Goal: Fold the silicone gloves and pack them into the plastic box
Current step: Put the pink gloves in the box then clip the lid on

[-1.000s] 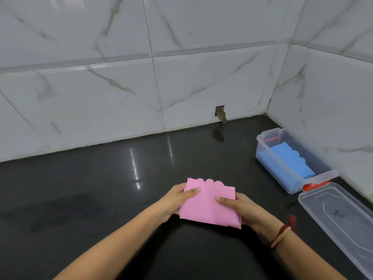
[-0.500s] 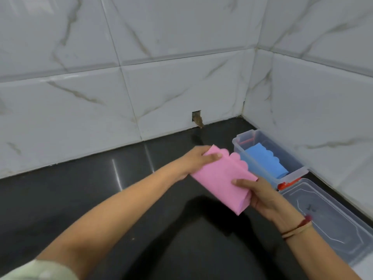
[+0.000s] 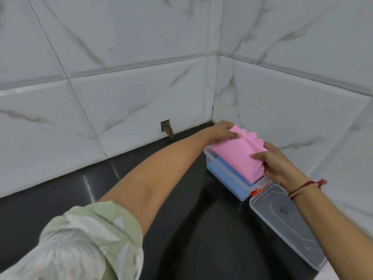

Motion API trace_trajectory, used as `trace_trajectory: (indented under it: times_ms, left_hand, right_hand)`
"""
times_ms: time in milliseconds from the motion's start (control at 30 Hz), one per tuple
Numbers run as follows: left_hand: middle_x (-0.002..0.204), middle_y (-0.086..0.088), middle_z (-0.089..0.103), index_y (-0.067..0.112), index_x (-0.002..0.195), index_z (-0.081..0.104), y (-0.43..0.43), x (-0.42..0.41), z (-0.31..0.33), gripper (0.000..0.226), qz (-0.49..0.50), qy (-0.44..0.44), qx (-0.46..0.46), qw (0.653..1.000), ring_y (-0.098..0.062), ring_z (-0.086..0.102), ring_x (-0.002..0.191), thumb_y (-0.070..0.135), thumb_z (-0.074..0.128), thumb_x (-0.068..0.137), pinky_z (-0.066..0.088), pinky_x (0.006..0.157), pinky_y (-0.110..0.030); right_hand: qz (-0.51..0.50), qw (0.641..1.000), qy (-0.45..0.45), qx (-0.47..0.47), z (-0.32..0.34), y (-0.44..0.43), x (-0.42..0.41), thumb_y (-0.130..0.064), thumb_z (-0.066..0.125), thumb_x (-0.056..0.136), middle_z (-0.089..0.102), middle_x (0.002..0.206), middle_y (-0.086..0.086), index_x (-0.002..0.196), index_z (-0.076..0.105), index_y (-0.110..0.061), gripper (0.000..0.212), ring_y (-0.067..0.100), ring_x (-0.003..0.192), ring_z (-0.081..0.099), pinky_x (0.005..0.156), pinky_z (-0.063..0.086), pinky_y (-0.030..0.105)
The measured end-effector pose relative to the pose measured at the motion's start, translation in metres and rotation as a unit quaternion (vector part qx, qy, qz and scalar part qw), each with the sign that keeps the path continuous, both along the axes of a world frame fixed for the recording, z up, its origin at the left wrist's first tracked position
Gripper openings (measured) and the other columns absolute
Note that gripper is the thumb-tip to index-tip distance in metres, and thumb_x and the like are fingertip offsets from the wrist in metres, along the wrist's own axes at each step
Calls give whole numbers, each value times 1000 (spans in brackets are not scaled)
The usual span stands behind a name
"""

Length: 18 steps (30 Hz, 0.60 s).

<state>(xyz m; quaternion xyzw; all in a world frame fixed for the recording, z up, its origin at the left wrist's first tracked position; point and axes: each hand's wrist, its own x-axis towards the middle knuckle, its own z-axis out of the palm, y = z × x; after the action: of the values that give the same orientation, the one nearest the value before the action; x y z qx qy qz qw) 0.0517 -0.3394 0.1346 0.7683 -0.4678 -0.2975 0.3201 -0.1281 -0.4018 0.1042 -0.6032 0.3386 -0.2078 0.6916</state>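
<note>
Half a second ago you held the pink glove in the air, short of the plastic box and to its left. Now you have carried it over the open box, and it hides most of the blue glove that showed plainly before. A second ago the same glove was low in front of you, over the middle of the bench. Your view has swung right with the move, so the wall corner now sits near the centre.

The bench is dark, glossy stone. White marble-patterned tiles rise behind it and on the right, with a small broken hole at the foot of the back wall. The clear lid lies flat on the bench just beyond the box's near end, by the orange clasp.

The pink glove is folded, scalloped edge to the far right, and lies across the top of the box, above the blue glove. Whether it rests on it is unclear. Your left hand pinches the far end, thumb on top. Your right hand grips the near end, thumb on top and fingers under. A red thread bracelet circles that wrist.
</note>
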Motion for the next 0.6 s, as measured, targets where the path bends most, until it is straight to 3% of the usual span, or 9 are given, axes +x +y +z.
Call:
trace_trajectory:
  times_ms: [133,267,367,433,600]
  left_hand:
    - [128,-17,54,2,120,54,-9,6,-20,40,-11,-94,70,993,-28,53,108,32,57,94,41,82,-33]
    - [125,-15,56,2,119,53,-17,-1,-25,36,-41,-178,125,975,-29,53,112,29,53,95,38,81,-31]
    - [122,-13,58,4,117,55,-22,-10,-32,29,-43,-208,146,966,-27,55,110,24,46,98,38,79,-30]
    - [128,-13,55,3,124,51,-23,-14,-39,31,-22,-205,167,964,-27,52,115,19,41,100,41,87,-32]
    - [141,-12,45,7,142,34,-21,-21,-42,41,-3,-210,230,950,-26,49,120,14,33,102,42,100,-37]
  right_hand:
    - [78,984,145,-65,-1,-5,12,7,43,84,56,92,12,115,48,-7,34,28,81,56,62,51,36]
    - [161,947,248,-128,-3,-6,19,9,42,83,55,103,23,114,45,-1,33,42,101,57,81,54,51]
    - [169,929,286,-165,-6,-5,24,7,43,81,56,96,20,112,45,-2,32,37,91,59,67,57,43]
    - [175,910,318,-202,-8,-4,28,6,43,82,54,90,17,111,45,-1,30,34,84,56,59,54,37]
    - [208,819,433,-314,-14,1,37,-4,45,85,54,83,10,118,45,0,34,27,81,54,60,51,31]
